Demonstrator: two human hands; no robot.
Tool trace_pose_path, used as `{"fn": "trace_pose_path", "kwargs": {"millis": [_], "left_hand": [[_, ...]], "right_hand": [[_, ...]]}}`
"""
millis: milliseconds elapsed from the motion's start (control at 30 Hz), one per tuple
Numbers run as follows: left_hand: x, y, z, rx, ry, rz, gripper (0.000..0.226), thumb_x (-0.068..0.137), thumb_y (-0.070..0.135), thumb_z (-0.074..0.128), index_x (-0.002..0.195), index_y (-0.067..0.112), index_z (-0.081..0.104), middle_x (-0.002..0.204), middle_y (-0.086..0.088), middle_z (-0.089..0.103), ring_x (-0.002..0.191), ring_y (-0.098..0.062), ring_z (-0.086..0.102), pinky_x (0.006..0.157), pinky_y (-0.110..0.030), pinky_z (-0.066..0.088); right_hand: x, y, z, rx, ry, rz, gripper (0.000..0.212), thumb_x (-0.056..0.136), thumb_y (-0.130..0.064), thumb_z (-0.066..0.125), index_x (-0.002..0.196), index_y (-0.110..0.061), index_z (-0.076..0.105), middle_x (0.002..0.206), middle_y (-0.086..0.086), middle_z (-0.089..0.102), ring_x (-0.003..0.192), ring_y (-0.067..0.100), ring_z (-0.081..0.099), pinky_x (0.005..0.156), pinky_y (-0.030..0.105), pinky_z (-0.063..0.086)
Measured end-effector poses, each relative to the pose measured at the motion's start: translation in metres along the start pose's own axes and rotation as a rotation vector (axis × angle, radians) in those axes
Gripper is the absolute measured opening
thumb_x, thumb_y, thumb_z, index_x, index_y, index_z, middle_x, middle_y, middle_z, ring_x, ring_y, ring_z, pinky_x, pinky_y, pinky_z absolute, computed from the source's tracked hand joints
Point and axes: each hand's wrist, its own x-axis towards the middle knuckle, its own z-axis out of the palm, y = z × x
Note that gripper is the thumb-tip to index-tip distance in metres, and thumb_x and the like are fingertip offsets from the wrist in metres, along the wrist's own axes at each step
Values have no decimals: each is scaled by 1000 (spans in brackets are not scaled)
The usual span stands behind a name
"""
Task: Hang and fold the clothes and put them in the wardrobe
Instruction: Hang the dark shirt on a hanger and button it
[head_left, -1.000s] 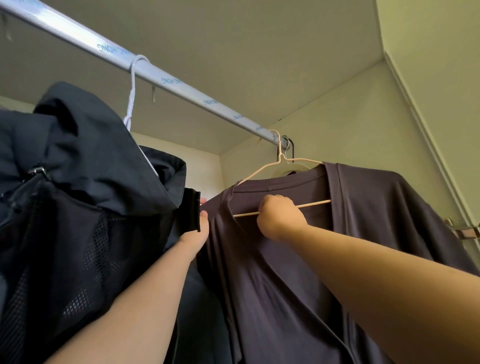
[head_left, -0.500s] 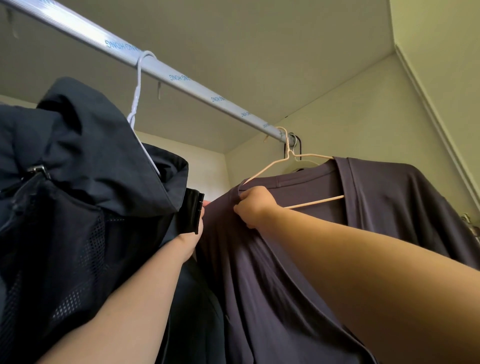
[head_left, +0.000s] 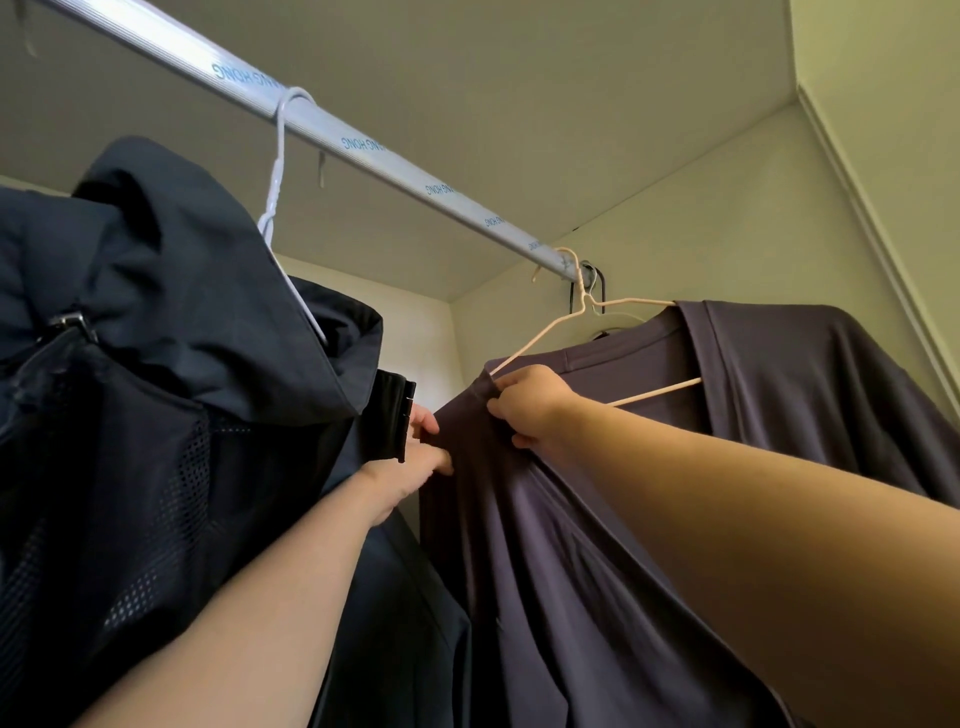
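1. Hanging from the silver rail (head_left: 363, 150) inside the wardrobe, a purple garment (head_left: 597, 545) sits on a pale pink wire hanger (head_left: 540, 338) near the rail's far end.
2. The right hand (head_left: 530, 405) reaches up to the left end of that hanger, its fingers (head_left: 506, 384) clamped on the garment's shoulder edge where the wire goes under the cloth.
3. The left hand (head_left: 410, 462) is just beside it, lower and to the left, with its fingers pinched on the purple cloth's outer edge.
4. A dark navy jacket (head_left: 156, 389) with a mesh lining hangs on a white wire hanger (head_left: 275, 192) further along the rail, to the left, and its black tab partly hides the left hand.
5. Both forearms stretch upward from the lower edge of the view.
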Motion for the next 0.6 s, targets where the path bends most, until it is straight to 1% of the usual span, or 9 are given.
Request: {"fn": "trace_pose_path", "kwargs": {"millis": [100, 200, 300, 333, 367, 433, 467, 533, 600], "left_hand": [[-4, 3, -1, 1, -39, -3, 58, 68, -8, 81, 94, 26, 41, 111, -15, 55, 100, -25, 55, 85, -38, 51], [-4, 2, -4, 26, -40, -34, 53, 78, -3, 78, 104, 25, 41, 125, -18, 58, 116, -33, 57, 104, -49, 47], [-4, 3, -3, -7, -27, -115, 29, 92, 5, 65, 116, 13, 50, 130, -20, 58, 122, -35, 54, 108, -48, 43], [-2, 2, -3, -32, -21, -143, 20, 97, 10, 61, 114, 12, 52, 125, -17, 58, 121, -31, 52, 107, -43, 42], [-4, 3, -4, -33, -23, -188, 5, 100, 17, 56, 103, 13, 55, 110, -12, 58, 115, -25, 50, 102, -36, 42], [-7, 5, -6, 70, -30, -252, 33, 101, 33, 53, 73, 22, 43, 78, 0, 44, 100, -20, 42, 85, -27, 34], [-5, 4, -7, 127, 9, -205, 36, 99, 34, 56, 69, 25, 39, 75, 6, 41, 98, -18, 43, 84, -26, 32], [-6, 10, -7, 142, 48, -51, 30, 89, 27, 68, 72, 30, 44, 80, 9, 49, 98, -22, 54, 90, -30, 39], [-11, 16, -7, 144, 54, 17, 23, 69, 33, 70, 87, 27, 56, 98, -2, 60, 107, -29, 58, 100, -43, 46]], "right_hand": [[4, 0, -1, 153, -2, -1, 22, 97, 0, 53, 113, -9, 66, 91, 6, 53, 75, 19, 50, 44, 25, 40], [9, -3, 2, 297, -15, 26, 21, 97, 1, 53, 94, -15, 65, 85, 3, 47, 75, 18, 43, 39, 21, 35], [12, -9, 5, 347, 28, 33, 23, 97, -1, 55, 107, -17, 66, 92, 2, 51, 76, 16, 43, 38, 19, 33], [13, -13, 4, 345, 40, 20, 22, 97, -1, 55, 104, -18, 66, 93, 2, 53, 75, 15, 43, 37, 18, 32], [13, -16, 5, 333, 49, 1, 21, 97, -2, 55, 98, -20, 65, 93, 2, 53, 74, 15, 43, 37, 17, 31], [16, -24, 5, 297, 83, -38, 23, 97, -2, 54, 91, -23, 61, 88, 3, 52, 69, 15, 43, 34, 16, 29], [17, -27, 4, 274, 108, -58, 23, 96, -2, 53, 89, -23, 59, 85, 4, 50, 65, 15, 42, 33, 16, 28], [20, -32, 3, 237, 157, -90, 26, 95, 1, 50, 88, -23, 57, 84, 4, 49, 62, 16, 41, 33, 15, 27], [24, -34, 3, 192, 196, -134, 32, 93, 5, 44, 83, -22, 58, 81, 0, 51, 62, 15, 42, 32, 15, 28]]}}
